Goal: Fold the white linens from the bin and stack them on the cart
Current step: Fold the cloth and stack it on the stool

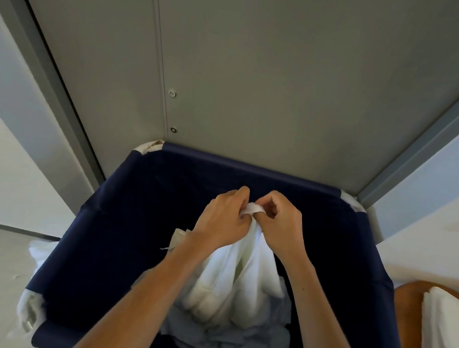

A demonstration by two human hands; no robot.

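- white linen (pixel 238 283): soft matt cloth, hanging in smooth folds; its top hem looks nubbly, like terry
- bin (pixel 131 220): dark navy woven cloth, matt, faint sheen along the far rim
- crumpled linens (pixel 232 343) in the bin: matt white cloth, rumpled
- wall panel (pixel 263 63): smooth matt grey, with two small shiny metal fasteners (pixel 172 93)
- cart (pixel 406 322): smooth brown wood-like surface, slightly glossy
- folded linen (pixel 446 341) on it: matt white cloth

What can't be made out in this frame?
Head view:
Linen corner: buried under left grip and right grip fingers.
Bin floor: covered by pile and forearms.
Stack: cut by right and bottom edges; count unclear.
Cart: only a brown sliver, stack covers the rest.
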